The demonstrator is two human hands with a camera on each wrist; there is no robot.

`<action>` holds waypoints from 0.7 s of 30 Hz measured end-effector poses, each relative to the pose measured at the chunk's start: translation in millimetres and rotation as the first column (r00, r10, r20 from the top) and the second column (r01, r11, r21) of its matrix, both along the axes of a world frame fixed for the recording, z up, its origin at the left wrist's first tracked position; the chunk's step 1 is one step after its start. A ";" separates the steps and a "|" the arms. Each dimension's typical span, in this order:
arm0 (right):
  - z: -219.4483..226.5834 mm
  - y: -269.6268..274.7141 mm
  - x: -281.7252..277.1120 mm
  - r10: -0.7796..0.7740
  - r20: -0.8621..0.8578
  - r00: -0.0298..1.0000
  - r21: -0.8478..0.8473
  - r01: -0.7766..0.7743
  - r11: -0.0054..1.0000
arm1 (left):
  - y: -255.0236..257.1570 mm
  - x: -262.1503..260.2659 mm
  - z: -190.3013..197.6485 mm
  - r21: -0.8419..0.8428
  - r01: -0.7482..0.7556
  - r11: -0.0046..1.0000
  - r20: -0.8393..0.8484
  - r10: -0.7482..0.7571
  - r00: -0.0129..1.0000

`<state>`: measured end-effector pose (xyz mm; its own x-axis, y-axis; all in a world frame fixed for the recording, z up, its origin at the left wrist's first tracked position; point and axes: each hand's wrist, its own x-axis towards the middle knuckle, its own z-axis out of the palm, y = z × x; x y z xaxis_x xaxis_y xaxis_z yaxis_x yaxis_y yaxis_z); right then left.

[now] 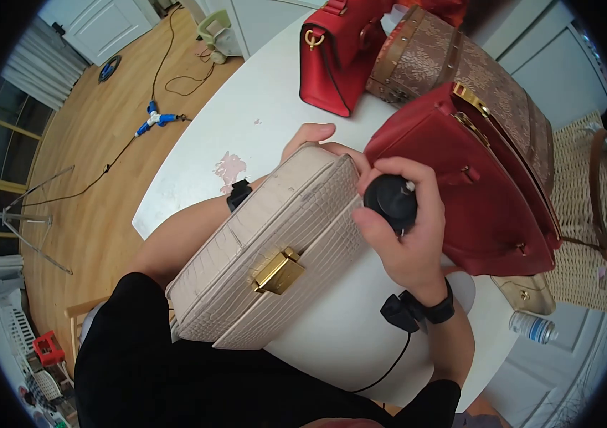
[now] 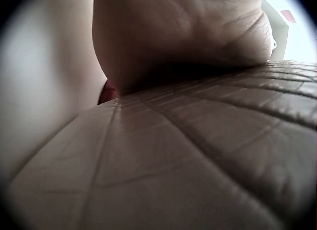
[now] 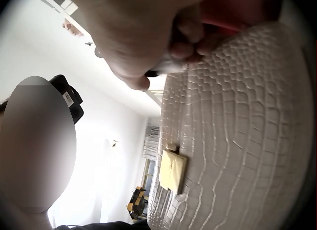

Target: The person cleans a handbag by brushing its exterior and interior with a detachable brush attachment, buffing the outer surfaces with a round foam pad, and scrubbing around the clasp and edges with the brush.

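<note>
A cream crocodile-textured handbag (image 1: 282,235) with a gold clasp (image 1: 279,271) is held tilted over the table, in front of the person's body. My left hand (image 1: 308,138) grips its far end from behind, with part of the fingers hidden by the bag. In the left wrist view the heel of that hand (image 2: 183,37) lies against the creased leather. A black, round, knob-like thing (image 1: 390,201) with a small pale tip sits in my right hand (image 1: 417,246), fingers and thumb curled round it. The right fingertips are right at the bag's upper edge.
On the white table (image 1: 196,164) stand a small red bag (image 1: 332,71), a larger dark red handbag (image 1: 453,178) and a brown patterned trunk-like case (image 1: 424,53). A small beige purse (image 1: 528,294), a can (image 1: 533,327) and a woven basket (image 1: 581,214) are at the right.
</note>
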<state>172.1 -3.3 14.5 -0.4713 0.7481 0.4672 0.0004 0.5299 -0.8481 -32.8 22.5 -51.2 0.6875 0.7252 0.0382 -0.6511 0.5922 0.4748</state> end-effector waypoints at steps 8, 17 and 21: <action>-25.4 -6.3 -4.9 -0.063 -0.153 0.986 0.110 0.080 0.991 | 3.5 10.6 -9.2 -0.109 0.257 0.960 0.281 -0.219 0.934; -25.4 -11.3 -2.7 0.121 0.045 0.992 0.374 -0.129 0.918 | 2.9 14.2 -20.4 -0.086 0.363 0.928 0.389 -0.304 0.870; -26.8 -21.7 -14.1 0.074 0.037 0.997 0.432 -0.083 0.898 | -8.8 24.7 -25.7 -0.107 0.351 0.930 0.395 -0.284 0.873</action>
<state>158.0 -24.9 -12.3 -0.5321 0.4342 0.7269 -0.0428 0.8436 -0.5353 -8.1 13.7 -76.9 0.8424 0.4878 0.2289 -0.5206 0.8464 0.1122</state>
